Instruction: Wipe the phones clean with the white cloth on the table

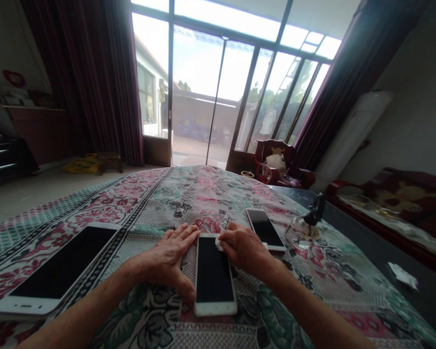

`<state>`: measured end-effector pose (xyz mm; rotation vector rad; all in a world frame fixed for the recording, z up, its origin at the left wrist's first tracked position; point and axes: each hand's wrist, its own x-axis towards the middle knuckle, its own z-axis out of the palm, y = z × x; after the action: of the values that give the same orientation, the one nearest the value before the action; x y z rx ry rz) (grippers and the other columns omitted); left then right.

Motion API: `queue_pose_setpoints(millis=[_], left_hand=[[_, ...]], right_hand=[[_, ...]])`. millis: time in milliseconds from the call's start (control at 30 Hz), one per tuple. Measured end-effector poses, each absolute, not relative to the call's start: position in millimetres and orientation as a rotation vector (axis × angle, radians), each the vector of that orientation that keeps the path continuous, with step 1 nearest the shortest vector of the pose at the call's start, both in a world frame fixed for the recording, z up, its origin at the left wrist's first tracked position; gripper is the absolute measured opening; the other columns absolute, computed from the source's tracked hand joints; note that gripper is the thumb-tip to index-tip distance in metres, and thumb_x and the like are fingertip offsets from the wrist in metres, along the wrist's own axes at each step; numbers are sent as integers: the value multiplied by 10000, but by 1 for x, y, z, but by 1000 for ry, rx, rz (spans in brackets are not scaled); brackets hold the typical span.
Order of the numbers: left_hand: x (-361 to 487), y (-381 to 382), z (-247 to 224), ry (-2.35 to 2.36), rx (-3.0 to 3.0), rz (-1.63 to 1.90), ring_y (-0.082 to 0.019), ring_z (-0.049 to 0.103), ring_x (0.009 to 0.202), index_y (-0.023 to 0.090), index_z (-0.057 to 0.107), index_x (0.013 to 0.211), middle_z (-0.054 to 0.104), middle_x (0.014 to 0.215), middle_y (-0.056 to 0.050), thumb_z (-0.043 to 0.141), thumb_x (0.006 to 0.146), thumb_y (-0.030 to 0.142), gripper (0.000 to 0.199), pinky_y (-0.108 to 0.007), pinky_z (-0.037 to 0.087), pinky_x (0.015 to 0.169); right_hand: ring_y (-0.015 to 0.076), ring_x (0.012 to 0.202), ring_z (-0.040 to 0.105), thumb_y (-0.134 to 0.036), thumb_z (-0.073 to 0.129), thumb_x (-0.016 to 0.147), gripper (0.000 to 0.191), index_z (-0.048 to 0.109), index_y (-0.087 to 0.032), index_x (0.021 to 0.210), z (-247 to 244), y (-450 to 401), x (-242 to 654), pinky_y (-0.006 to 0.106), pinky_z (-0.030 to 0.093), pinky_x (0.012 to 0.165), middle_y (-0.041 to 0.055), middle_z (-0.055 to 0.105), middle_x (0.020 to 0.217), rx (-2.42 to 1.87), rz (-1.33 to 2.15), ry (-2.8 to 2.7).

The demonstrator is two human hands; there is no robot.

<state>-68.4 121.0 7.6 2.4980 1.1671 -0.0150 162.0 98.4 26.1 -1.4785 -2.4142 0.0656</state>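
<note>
White wad [218, 244], largely hidden in pinching right hand [246, 250], left hand [166, 259] spread against middle phone [213, 277]

My left hand [169, 258] and right hand [244, 248] are bare, and so are my left forearm [94, 300] and right forearm [307, 303], down to the view's lower edge. Faint ridges and creases run across the back of my left hand.

Left hand [170, 258] extended, right hand [244, 248] pinching (curled)
</note>
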Motion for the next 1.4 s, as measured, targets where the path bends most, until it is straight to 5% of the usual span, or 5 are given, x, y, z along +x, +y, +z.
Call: queue_pose_setpoints(millis=[233, 400, 767, 1400], left_hand=[[-68, 120, 6, 1171, 2502, 2, -350, -44, 1410, 215, 109, 1485, 31, 1563, -96, 692, 414, 782, 1344, -556, 57, 1133], [-71, 123, -1, 1146, 2533, 34, -348, -36, 1410, 214, 114, 1486, 53, 1564, -88, 673, 511, 742, 1242, -547, 67, 1138], [-72, 124, -2, 1159, 2542, 20, -350, -39, 1411, 223, 113, 1485, 36, 1564, -98, 670, 476, 772, 1277, -543, 60, 1137], [-72, 124, -2, 1168, 2572, -19, -352, -18, 1414, 233, 107, 1485, 50, 1564, -108, 631, 466, 822, 1288, -530, 79, 1137]], right_hand=[[132, 751, 486, -225, 514, 886, 205, 648, -164, 743, 20, 102, 146, 261, 348, 701, 34, 539, 811, -1441, -37, -2431], [143, 800, 488, -242, 484, 905, 210, 655, -172, 803, 16, 107, 129, 270, 361, 739, 39, 553, 844, -1353, -33, -2423], [118, 682, 484, -180, 524, 855, 187, 684, -170, 759, 27, 105, 167, 251, 327, 622, 46, 565, 794, -1496, 33, -2406], [145, 734, 490, -216, 506, 877, 206, 673, -159, 770, 27, 107, 147, 264, 364, 673, 64, 573, 826, -1385, 24, -2513]])
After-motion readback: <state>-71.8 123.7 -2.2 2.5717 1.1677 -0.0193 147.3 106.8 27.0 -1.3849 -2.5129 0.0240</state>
